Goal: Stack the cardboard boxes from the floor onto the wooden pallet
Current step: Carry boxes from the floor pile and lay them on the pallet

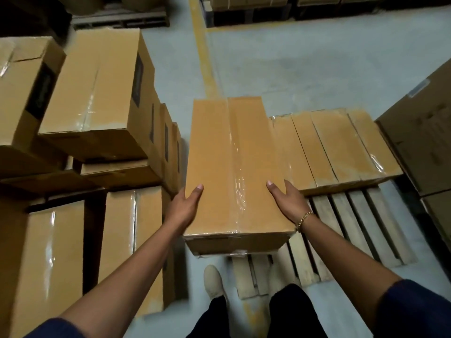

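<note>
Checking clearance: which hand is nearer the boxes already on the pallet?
Right. The right hand holds the carried box on the side by that row; the left hand, the opposite side.

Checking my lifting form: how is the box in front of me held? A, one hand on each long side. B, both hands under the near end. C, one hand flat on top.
A: the left hand and right hand clasp opposite sides of the cardboard box, thumbs on top.
</note>
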A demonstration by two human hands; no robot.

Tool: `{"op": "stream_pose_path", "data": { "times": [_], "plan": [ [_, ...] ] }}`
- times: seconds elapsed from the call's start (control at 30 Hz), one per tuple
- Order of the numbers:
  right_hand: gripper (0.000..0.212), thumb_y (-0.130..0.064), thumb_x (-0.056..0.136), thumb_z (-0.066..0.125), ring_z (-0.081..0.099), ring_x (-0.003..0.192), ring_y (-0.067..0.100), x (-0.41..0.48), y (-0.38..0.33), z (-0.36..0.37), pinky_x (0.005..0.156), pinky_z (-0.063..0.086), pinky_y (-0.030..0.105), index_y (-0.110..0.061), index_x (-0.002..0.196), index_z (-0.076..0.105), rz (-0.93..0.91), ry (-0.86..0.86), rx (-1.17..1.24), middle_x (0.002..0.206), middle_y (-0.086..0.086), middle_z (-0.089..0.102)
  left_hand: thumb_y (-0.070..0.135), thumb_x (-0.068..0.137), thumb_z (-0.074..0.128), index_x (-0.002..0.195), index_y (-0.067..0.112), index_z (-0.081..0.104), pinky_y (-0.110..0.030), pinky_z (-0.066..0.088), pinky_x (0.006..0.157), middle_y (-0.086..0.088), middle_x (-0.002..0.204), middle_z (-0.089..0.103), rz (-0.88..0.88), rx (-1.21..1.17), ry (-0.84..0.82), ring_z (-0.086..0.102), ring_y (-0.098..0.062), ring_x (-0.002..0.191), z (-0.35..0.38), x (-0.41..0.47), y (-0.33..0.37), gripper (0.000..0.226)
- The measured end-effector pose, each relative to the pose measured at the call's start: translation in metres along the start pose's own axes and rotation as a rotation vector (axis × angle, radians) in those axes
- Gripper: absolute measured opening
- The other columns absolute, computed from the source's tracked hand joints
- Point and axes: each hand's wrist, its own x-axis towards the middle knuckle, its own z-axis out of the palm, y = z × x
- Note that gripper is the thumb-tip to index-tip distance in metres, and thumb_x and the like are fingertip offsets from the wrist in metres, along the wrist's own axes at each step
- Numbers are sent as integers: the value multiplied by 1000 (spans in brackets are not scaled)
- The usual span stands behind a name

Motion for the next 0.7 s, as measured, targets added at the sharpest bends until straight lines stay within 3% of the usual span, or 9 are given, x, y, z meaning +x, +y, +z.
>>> {"op": "stream_pose_path", "data": {
  "times": [0.13,0.2,0.27,0.37,0.5,0.6,0.7],
  "plan": [
    [123,-97,56,58,50,134,25,44,14,2,109,44,49,-27,154,32,16,-92,58,151,0,48,103,61,43,147,30,48,-51,43,111,1,146,57,-70,9,13,54,-27,131,23,38,-12,113],
    [121,-90,56,67,51,132,22,67,22,5,108,45,47,-27,153,32,3,-128,79,148,-4,51,92,75,46,147,29,48,-51,43,111,0,144,58,-81,-3,15,55,-27,129,38,51,-12,96],
    [105,-78,66,73,55,125,19,91,30,9,105,46,39,-25,149,37,-26,-140,87,139,-9,55,73,91,48,148,25,49,-46,41,110,-2,144,58,-74,-1,31,54,-28,130,55,68,-16,74],
    [84,-61,79,74,56,117,15,129,50,20,98,45,32,-25,146,40,-60,-144,68,133,-9,57,66,96,48,148,23,48,-43,40,108,-4,144,57,-94,-2,39,53,-28,130,82,104,-33,68],
    [112,-82,66,66,48,135,27,183,87,42,109,44,44,-25,155,30,-69,-109,-4,151,1,48,68,95,49,145,24,50,-45,42,109,-4,141,60,-95,-9,48,55,-28,128,122,152,-63,66],
    [108,-78,72,67,46,137,30,220,119,60,109,43,43,-23,156,27,-79,-73,-44,153,6,46,77,87,49,146,26,50,-49,43,109,-2,139,61,-80,-13,42,57,-26,127,152,188,-88,78],
    [106,-76,74,67,47,136,30,253,152,79,109,43,42,-21,156,28,-93,-30,-64,152,7,47,70,94,48,148,26,48,-48,43,109,-2,141,59,-71,7,28,56,-27,128,178,222,-115,70]
  ]
}}
